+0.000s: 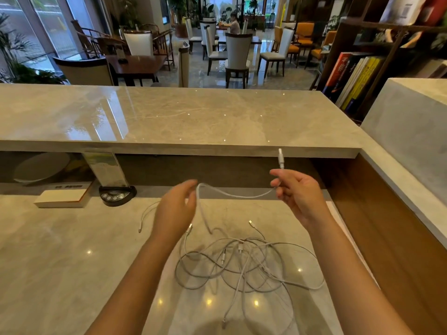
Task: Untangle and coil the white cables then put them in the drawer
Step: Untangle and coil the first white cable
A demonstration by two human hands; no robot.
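Note:
A tangle of white cables [244, 264] lies on the lower marble desk [60, 262] in front of me. One thicker white cable [239, 195] is lifted off the pile and spans between my hands. My right hand [297, 194] pinches it near its end, and the white plug [280, 158] sticks up above my fingers. My left hand [177, 209] holds the same cable at a bend, from where it drops down to the pile. A separate thin cable [146, 213] lies on the desk left of my left hand. No drawer is in view.
A raised marble counter [169, 117] runs across behind the desk. A book [63, 198] and a black device with buttons [117, 195] sit at the back left under it. A wooden side panel [387, 226] bounds the right. Bookshelves and dining chairs stand beyond.

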